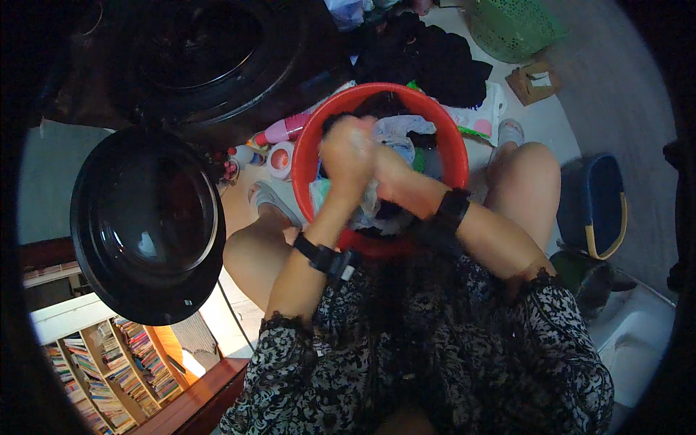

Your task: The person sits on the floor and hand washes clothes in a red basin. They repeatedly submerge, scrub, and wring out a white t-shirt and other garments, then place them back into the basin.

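Observation:
Over a red tub [459, 148] of wet laundry, my two hands meet, smeared by motion. The left hand [349, 154] is closed, its fingers curled against the right one. My right hand [395, 174] presses in from the other side, also closed. What they grip is mostly hidden; a pale, wet-looking piece of cloth [370, 197] shows just below them. Inside the tub lie light blue-grey cloth [400, 130], dark cloth and a bit of green. Both wrists wear black straps. The tub stands between my knees.
An open black round appliance door [148, 225] juts out at left. Dark clothes [428, 61] lie beyond the tub, near a green basket [511, 29] and cardboard box [533, 83]. Bottles and a pink-white container [280, 159] stand left. A blue bucket [591, 206] and what looks like a grey cat [598, 286] are right.

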The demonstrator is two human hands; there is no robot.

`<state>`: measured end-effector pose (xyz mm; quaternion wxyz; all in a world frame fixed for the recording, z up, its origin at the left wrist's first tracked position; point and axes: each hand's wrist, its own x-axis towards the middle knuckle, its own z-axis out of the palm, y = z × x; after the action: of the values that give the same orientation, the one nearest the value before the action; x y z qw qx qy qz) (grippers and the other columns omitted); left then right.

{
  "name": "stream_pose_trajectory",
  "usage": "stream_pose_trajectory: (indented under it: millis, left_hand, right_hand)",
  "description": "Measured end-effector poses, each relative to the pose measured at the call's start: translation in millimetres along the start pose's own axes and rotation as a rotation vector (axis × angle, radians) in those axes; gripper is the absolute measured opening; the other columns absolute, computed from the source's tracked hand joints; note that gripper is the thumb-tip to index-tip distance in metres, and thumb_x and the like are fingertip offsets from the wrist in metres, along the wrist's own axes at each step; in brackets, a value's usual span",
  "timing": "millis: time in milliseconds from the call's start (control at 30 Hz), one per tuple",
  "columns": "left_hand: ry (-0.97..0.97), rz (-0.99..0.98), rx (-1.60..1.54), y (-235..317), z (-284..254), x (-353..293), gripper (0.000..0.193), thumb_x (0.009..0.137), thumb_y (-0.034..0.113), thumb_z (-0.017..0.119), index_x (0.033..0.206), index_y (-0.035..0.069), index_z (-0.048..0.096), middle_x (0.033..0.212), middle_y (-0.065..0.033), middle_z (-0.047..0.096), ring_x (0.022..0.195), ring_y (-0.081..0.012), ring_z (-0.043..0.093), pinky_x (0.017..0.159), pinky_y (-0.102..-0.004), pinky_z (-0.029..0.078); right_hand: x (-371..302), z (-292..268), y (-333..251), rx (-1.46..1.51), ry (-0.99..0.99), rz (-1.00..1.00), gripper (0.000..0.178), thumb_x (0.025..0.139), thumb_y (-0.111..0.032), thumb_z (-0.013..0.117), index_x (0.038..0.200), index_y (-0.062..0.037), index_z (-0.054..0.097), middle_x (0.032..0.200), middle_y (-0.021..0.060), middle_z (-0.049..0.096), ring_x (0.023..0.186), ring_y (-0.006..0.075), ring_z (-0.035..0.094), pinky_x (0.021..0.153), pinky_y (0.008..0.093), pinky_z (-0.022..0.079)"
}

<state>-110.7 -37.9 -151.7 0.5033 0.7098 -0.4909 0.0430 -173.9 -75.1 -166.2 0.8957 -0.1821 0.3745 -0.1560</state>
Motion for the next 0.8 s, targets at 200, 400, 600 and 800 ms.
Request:
stream_pose_trajectory:
  millis: [200,400,600,800]
  left_hand:
    - [-0.069,0.307,0.185,15,-9,2,0.022,0.076,0.026,0.059,0.075,0.005,0.056,0.064,-0.0130,0.054,0.060,-0.0331,0.054,0.055,-0.0420,0.044]
    - [0.112,0.058,0.094,22,-13,3,0.013,0.074,0.018,0.064,0.069,0.007,0.058,0.068,-0.0112,0.056,0.064,-0.0337,0.056,0.055,-0.0422,0.042]
    - [-0.049,0.249,0.086,9,-16,5,0.014,0.078,0.017,0.061,0.071,0.005,0.058,0.070,-0.0117,0.056,0.068,-0.0337,0.056,0.057,-0.0431,0.042]
    - [0.046,0.395,0.042,1,-16,3,0.019,0.074,0.024,0.063,0.073,0.006,0.058,0.075,-0.0115,0.057,0.069,-0.0317,0.057,0.058,-0.0411,0.043]
  right_hand:
    - [37,-26,3,0.324,-0.727,0.008,0.021,0.091,-0.029,0.051,0.089,-0.0105,0.060,0.090,0.0061,0.064,0.080,0.0184,0.060,0.072,0.0359,0.048]
    - [20,-22,1,-0.220,-0.285,-0.179,0.027,0.091,-0.034,0.054,0.102,-0.0101,0.059,0.104,0.0036,0.064,0.095,0.0127,0.057,0.081,0.0318,0.046]
    - [-8,1,-16,-0.217,-0.146,-0.068,0.023,0.092,-0.030,0.053,0.096,-0.0085,0.061,0.089,0.0024,0.063,0.077,0.0133,0.060,0.068,0.0287,0.047]
    - [-15,1,-19,-0.664,-0.117,-0.691,0.025,0.094,-0.025,0.049,0.102,-0.0041,0.059,0.093,0.0072,0.064,0.084,0.0173,0.061,0.074,0.0308,0.049]
